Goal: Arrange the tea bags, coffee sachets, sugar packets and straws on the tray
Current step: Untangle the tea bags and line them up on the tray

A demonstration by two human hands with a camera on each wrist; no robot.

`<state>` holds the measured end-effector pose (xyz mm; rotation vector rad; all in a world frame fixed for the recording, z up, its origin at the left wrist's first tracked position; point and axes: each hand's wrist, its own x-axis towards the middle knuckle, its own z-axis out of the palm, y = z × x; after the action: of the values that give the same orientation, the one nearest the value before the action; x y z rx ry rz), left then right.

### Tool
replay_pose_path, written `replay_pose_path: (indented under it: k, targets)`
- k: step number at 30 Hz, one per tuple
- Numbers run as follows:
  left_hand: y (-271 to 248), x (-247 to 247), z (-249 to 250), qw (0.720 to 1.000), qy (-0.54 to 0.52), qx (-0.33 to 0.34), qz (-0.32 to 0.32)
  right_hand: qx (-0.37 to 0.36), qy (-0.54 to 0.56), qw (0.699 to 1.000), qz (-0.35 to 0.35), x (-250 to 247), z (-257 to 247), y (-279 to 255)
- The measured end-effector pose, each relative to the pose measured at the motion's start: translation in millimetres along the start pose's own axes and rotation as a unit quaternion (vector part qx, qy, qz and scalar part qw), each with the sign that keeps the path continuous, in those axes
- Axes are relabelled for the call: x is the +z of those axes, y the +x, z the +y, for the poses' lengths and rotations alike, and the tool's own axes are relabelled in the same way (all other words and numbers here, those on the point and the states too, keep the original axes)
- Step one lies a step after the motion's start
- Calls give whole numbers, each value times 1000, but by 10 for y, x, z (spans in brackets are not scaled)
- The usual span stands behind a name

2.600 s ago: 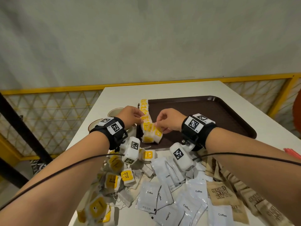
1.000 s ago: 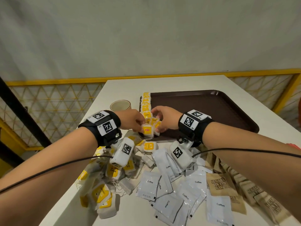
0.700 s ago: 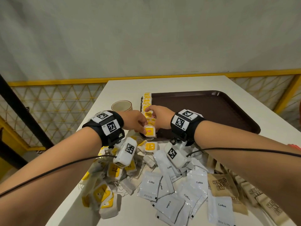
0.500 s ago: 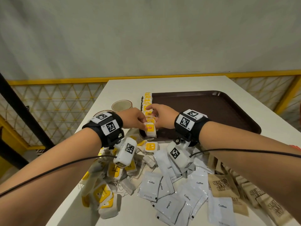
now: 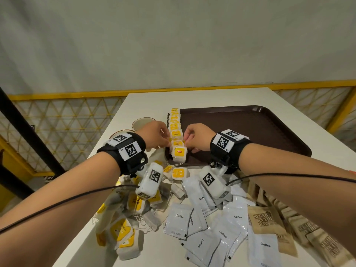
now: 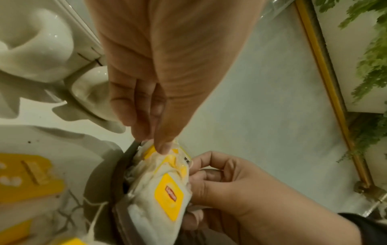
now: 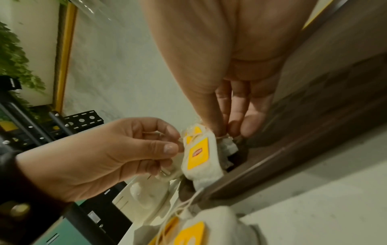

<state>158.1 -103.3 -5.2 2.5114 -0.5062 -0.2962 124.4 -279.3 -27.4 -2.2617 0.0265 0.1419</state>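
At near-left corner of dark brown plastic tray [image 5: 250,128]: row of white paper tea bags with yellow tags [image 5: 175,124] laid overlapping along left rim, far edge to near corner. Front tea bag [image 5: 179,153] standing tilted at near end, yellow label facing camera.

Left hand [image 5: 155,134]: thumb and fingertips closed in a pinch on top edge of bags just behind the front one. Right hand [image 5: 196,137]: fingers curled, pinching same cluster from tray side; string caught under thumb in right wrist view.

Step in hand, by judgement: tea-bag row, squaring and seating latest bags. Early in task; rest of tray floor bare.

Still on white table [image 5: 146,101], near side: loose heap of tea bags [image 5: 123,228], white "Coffee" sachets [image 5: 200,241], brown paper sugar packets [image 5: 267,222]. Straws: not identifiable.

Next move likely calls for light release without toppling the leaning row, trailing strings kept clear, then fetching from heap.
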Motion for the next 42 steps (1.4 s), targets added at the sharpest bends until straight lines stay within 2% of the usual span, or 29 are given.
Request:
replay_pose_path:
  k: [4, 8, 12, 15, 17, 20, 22, 28, 31, 36, 42]
  targets:
    - [65, 22, 91, 996, 71, 25, 41, -34, -25, 999, -17, -8, 25, -3]
    - [170, 23, 161, 993, 116, 22, 18, -64, -20, 996, -53, -16, 24, -38]
    - [290, 36, 176, 993, 113, 9, 22, -72, -12, 993, -95, -50, -16, -23]
    - [351, 56, 181, 993, 117, 5, 20, -63, 20, 994, -86, -53, -42, 8]
    - [384, 25, 187, 991, 123, -6, 42, -37, 58, 995, -74, -66, -46, 42]
    - [460, -81, 184, 987, 137, -25, 81, -6, 68, 998, 12, -128, 3, 140]
    - [508, -135, 193, 988, 131, -31, 78, 12, 75, 995, 60, -158, 52, 202]
    - [621, -85, 252, 986, 157, -45, 16, 7, 32, 998, 44, -38, 46, 282]
    - [660, -35, 259, 983, 180, -48, 7, 2, 3, 999, 39, 9, 19, 327]
    - [694, 1, 252, 985, 159, -60, -23, -5, -14, 999, 39, 38, 50, 365]
    - [724, -4, 286, 985, 164, -51, -11, -4, -11, 998, 56, 49, 44, 436]
